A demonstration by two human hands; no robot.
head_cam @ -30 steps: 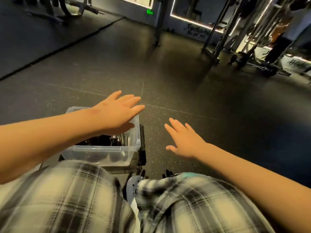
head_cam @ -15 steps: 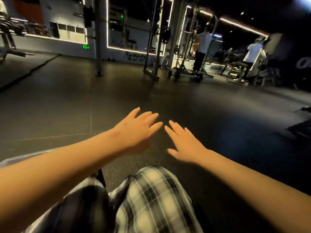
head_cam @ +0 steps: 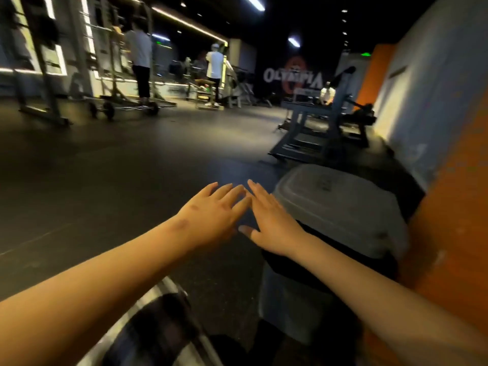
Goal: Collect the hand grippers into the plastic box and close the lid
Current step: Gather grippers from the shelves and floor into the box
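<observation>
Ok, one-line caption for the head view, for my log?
Left hand and right hand, both open, stretch out toward a translucent plastic lid near an orange wall.

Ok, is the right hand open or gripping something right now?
Open. The right hand is stretched forward with its fingers straight and nothing in them, beside the left hand, which is just as empty.

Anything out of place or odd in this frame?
The clear lid lies on a grey object beside the orange wall, no box in view. Left hand and right hand hover beside it, empty.
</observation>
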